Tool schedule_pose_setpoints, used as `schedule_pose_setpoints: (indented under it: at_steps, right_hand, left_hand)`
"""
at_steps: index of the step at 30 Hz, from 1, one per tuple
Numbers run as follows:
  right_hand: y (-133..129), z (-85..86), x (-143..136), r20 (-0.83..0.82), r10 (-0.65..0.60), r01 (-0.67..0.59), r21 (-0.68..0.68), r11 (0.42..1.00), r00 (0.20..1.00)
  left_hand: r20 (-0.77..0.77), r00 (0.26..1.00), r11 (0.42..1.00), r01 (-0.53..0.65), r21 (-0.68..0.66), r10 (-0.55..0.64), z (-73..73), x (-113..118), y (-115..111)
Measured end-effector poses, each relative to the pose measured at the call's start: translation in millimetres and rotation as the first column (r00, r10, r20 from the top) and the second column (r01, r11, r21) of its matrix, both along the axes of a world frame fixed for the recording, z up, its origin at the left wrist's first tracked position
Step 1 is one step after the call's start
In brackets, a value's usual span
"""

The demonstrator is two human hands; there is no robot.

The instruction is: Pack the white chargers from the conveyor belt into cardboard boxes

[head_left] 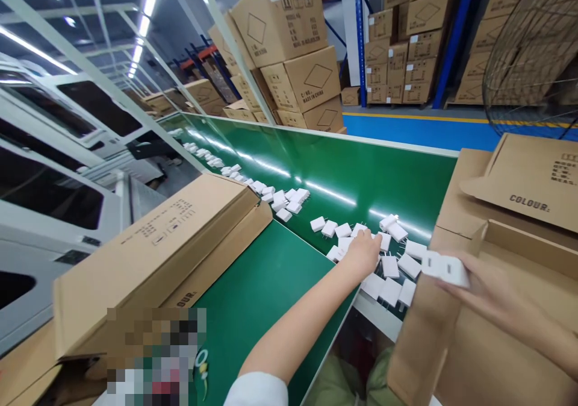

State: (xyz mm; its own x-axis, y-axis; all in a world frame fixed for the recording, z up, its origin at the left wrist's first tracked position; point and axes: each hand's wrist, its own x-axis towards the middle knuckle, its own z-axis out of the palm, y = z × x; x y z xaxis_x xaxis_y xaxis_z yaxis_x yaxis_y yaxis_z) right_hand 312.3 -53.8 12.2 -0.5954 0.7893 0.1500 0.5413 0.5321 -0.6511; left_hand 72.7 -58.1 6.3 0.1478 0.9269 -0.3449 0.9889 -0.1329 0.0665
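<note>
My left hand (362,255) reaches over the green belt with its fingers bent down round a white plug charger (360,230) in a loose cluster. Its fingertips are partly hidden among the pieces. On the right, my right hand (487,291) grips two white chargers (445,268) side by side, their port ends facing me. It holds them above the near edge of an open cardboard box (445,327). More white chargers (410,266) lie between my hands, some with metal prongs showing.
A row of white chargers (257,186) stretches back along the green conveyor (383,171). A cardboard box (153,261) stands at left on a green tabletop (253,291). Stacked cartons (300,81) rise behind the belt, and a wire fan (533,56) is at upper right.
</note>
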Motion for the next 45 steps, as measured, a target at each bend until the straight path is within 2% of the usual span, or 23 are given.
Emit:
schedule_pose_setpoints:
  at_steps: [4, 6, 8, 10, 15, 18, 20, 21, 22, 23, 24, 25, 26, 27, 28, 30, 33, 38, 41, 45]
  right_hand:
    - [-35, -25.0, 29, -0.091, -0.008, 0.006, -0.021, 1.0, 0.996]
    - [-46, -35.9, 38, -0.084, -0.075, 0.07, -0.061, 0.996, 0.994]
    - [-55, -39.8, 42, -0.068, -0.167, 0.16, -0.096, 0.982, 0.984]
    - [-62, -35.9, 44, -0.064, -0.164, 0.157, -0.105, 0.982, 0.984]
    - [-78, -13.8, 43, -0.157, 0.069, -0.072, -0.013, 0.997, 0.985]
    - [-89, -6.7, 47, -0.202, 0.099, -0.099, 0.009, 0.995, 0.974]
    - [-98, -4.5, 49, -0.205, 0.089, -0.094, -0.017, 0.995, 0.975]
    - [-103, -3.7, 50, -0.201, 0.077, -0.085, -0.031, 0.996, 0.977]
    - [-108, -3.1, 50, -0.2, 0.066, -0.076, -0.043, 0.996, 0.978]
    - [-112, -2.5, 50, -0.203, 0.057, -0.069, -0.053, 0.996, 0.978]
    - [-117, -1.8, 50, -0.208, 0.047, -0.061, -0.062, 0.996, 0.977]
    - [-120, -1.0, 49, -0.213, 0.038, -0.054, -0.07, 0.996, 0.976]
    - [-124, 0.0, 49, -0.22, 0.033, -0.051, -0.074, 0.996, 0.975]
    - [-127, 1.0, 48, -0.226, 0.031, -0.049, -0.074, 0.996, 0.974]
    - [-130, 2.1, 48, -0.228, 0.028, -0.046, -0.073, 0.996, 0.973]
    - [-136, 4.0, 48, -0.236, 0.026, -0.042, -0.064, 0.997, 0.971]
    - [-145, 6.2, 52, -0.252, 0.015, -0.038, -0.083, 0.996, 0.968]
    - [-163, 7.5, 61, -0.268, -0.013, -0.031, -0.161, 0.986, 0.963]
    - [-176, 6.8, 65, -0.255, -0.077, 0.032, -0.178, 0.984, 0.964]
    - [-189, 11.3, 73, -0.176, -0.178, 0.143, -0.195, 0.97, 0.968]
  left_hand:
    - [-0.025, 0.998, 0.998, -0.064, 0.015, 0.064, -5.9, 0, -13]
    - [-0.031, 0.993, 0.993, -0.118, 0.017, 0.118, -10.9, 5, -16]
    - [-0.029, 0.986, 0.987, -0.163, 0.018, 0.163, -15.8, 12, -16]
    - [-0.024, 0.982, 0.982, -0.185, 0.021, 0.186, -19.1, 19, -14]
    - [-0.005, 0.978, 0.978, -0.208, 0.012, 0.208, -17.4, 24, -5]
    - [-0.001, 0.976, 0.976, -0.218, 0.024, 0.218, -3.5, 17, -10]
    - [0.175, 0.958, 0.972, -0.233, 0.023, 0.226, 12.9, 12, -24]
    - [0.375, 0.894, 0.967, -0.255, -0.029, 0.247, 21.9, 12, -34]
    - [0.608, 0.738, 0.955, -0.26, -0.142, 0.292, 30.4, 13, -46]
    - [0.783, 0.498, 0.928, -0.224, -0.298, 0.372, 37.4, 15, -58]
    - [0.849, 0.23, 0.88, -0.139, -0.455, 0.475, 42.3, 20, -70]
    - [0.817, 0.013, 0.817, -0.023, -0.577, 0.577, 44.8, 26, -81]
    - [0.735, -0.141, 0.748, 0.097, -0.657, 0.663, 44.8, 33, -91]
    - [0.646, -0.235, 0.686, 0.201, -0.699, 0.727, 42.8, 41, -100]
    - [0.573, -0.285, 0.638, 0.283, -0.716, 0.769, 39.3, 47, -106]
    - [0.495, -0.322, 0.589, 0.381, -0.712, 0.807, 31.4, 57, -113]
    - [0.475, -0.322, 0.573, 0.431, -0.697, 0.819, 25.2, 63, -115]
    - [0.465, -0.316, 0.56, 0.382, -0.736, 0.827, 34.0, 66, -118]
    - [0.471, -0.307, 0.559, 0.353, -0.751, 0.827, 37.4, 71, -121]
    - [0.527, -0.225, 0.572, 0.366, -0.734, 0.82, 32.3, 79, -124]
